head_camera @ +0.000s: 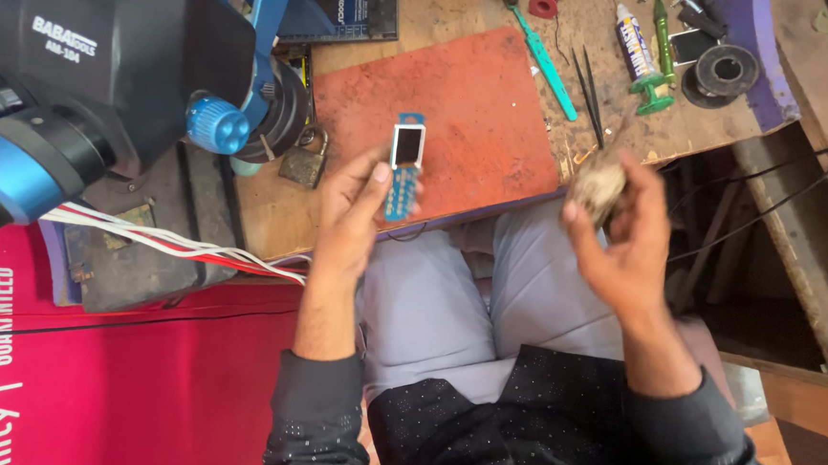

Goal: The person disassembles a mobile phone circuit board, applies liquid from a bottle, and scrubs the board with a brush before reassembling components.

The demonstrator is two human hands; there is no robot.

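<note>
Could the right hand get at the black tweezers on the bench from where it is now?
Probably not straight away: the right hand already holds a blurred tan object, so its grip is occupied. Otherwise the path to the black tweezers, just beyond it on the bench, looks open.

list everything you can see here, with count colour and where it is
small phone: 1, blue, front edge of mat, in left hand
brush: 1, tan, blurred, in right hand
mat: 1, red-orange, bench centre
microscope: 1, black and blue, left
padlock: 1, brass, left of mat
tweezers: 1 pair, black, right of mat
teal tool: 1, right of mat
glue tube: 1, white, top right
wires: bundle, white and red, lower left
left hand: 1
right hand: 1
</note>
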